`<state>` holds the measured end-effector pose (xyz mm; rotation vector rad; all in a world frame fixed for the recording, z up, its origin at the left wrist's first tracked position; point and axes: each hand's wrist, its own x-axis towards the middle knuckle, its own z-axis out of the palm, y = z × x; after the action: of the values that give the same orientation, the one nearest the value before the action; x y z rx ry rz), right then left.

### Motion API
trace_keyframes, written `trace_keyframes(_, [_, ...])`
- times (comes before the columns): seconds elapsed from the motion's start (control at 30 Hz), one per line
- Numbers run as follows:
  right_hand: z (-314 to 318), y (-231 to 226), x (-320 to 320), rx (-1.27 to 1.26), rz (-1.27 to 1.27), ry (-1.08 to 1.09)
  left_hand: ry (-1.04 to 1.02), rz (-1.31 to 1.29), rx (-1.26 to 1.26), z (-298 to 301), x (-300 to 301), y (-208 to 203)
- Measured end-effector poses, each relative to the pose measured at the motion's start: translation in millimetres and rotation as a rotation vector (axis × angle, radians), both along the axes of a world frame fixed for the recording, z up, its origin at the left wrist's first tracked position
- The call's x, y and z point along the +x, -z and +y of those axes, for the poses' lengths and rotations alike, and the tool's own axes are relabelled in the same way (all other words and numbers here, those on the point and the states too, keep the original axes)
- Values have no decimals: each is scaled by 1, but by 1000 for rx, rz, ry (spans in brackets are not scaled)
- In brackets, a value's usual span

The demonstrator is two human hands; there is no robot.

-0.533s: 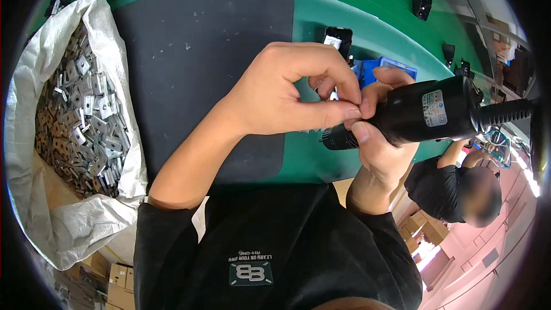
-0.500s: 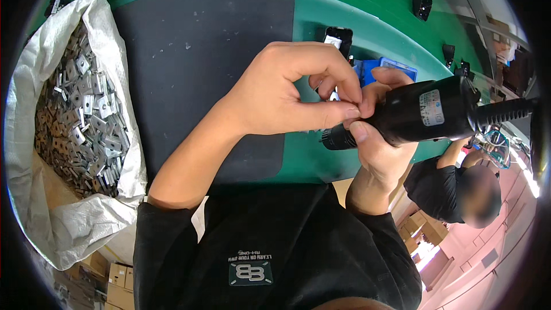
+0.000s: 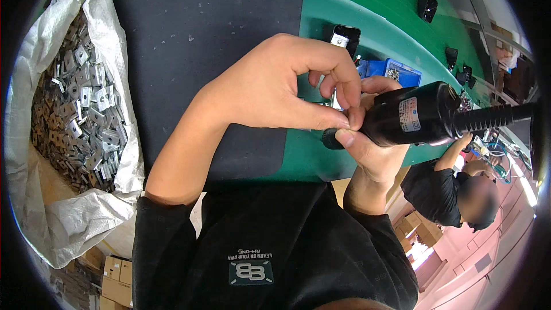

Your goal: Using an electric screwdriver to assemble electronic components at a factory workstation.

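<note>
The right hand [image 3: 376,155] wraps around a black corded power tool [image 3: 436,103] from below, gripping its rounded body with the thumb in front and fingers on the far side. The tool lies nearly level above the right part of the green table [image 3: 315,166], a pale label [image 3: 409,115] on its side. From its right end a ribbed black cord sleeve [image 3: 485,117] runs off to the right; a round dark end piece [image 3: 332,139] shows just left of the right thumb.

The left hand [image 3: 275,89] reaches across from the left, its thumb and forefinger closed together at the tips, right by the right thumb. Whether anything small sits in that pinch cannot be told; the other fingers curl loosely.

Beyond the hands, a small black device with a white patch [image 3: 346,36] stands near a blue bin [image 3: 374,69] containing small metallic pieces [image 3: 394,73]. A dark grey mat [image 3: 195,23] covers the table to the left, under the left forearm. At its left edge, an open white woven sack [image 3: 115,46] is filled with loose metal plates [image 3: 94,117], many with holes. At right, a co-worker in black [image 3: 427,192] is seen beyond the table.
</note>
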<state>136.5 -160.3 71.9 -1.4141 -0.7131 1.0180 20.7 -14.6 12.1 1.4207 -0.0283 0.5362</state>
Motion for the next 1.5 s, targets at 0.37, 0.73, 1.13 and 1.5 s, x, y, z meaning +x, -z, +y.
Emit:
trace_keyframes(0.37, [-2, 17, 6, 135, 240, -121, 185, 132, -189, -3, -1, 2])
trace_keyframes(0.73, [-9, 11, 4, 9, 127, 28, 24, 163, -47, -1, -5, -8])
trace_keyframes(1.13, [-3, 5, -4, -68, 37, -25, -12, 131, 53, 5, -9, -5])
trace_keyframes(1.5, [-2, 7, -4, -43, 176, -27, 79, 182, 38, 6, -9, -4])
